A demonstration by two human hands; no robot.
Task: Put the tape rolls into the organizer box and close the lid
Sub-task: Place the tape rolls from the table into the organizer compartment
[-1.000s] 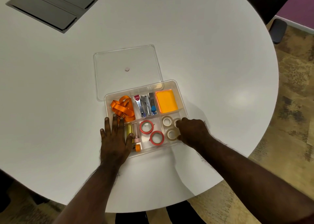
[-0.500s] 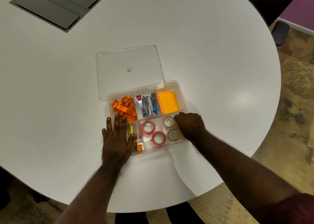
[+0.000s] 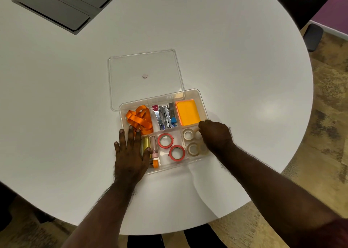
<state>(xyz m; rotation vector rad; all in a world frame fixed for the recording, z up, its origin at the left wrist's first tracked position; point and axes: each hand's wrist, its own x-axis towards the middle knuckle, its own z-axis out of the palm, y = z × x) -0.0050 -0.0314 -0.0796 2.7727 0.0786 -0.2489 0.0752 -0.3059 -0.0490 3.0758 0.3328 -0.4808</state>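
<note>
A clear organizer box (image 3: 204, 104) stands open on the white table. Its front middle compartment holds two red-rimmed tape rolls (image 3: 165, 140) (image 3: 177, 153). Pale tape rolls (image 3: 187, 134) (image 3: 193, 149) lie in the front right compartment. My right hand (image 3: 216, 136) reaches into that compartment with curled fingers pinching another pale roll (image 3: 197, 135), which it mostly hides. My left hand (image 3: 130, 153) lies flat with fingers spread on the box's front left corner. The clear lid (image 3: 131, 82) lies flat on the table behind the box, its near edge tucked under the box's back rim.
The other compartments hold an orange lanyard (image 3: 140, 119), small staplers (image 3: 165, 117), an orange note pad (image 3: 188, 112) and small tubes (image 3: 150, 146). A grey cable hatch (image 3: 64, 5) sits at the far left. The table's curved edge runs close on the right and front.
My right hand has shifted slightly away from me inside the front right compartment, uncovering the front pale rolls. My left hand has stayed flat on the box.
</note>
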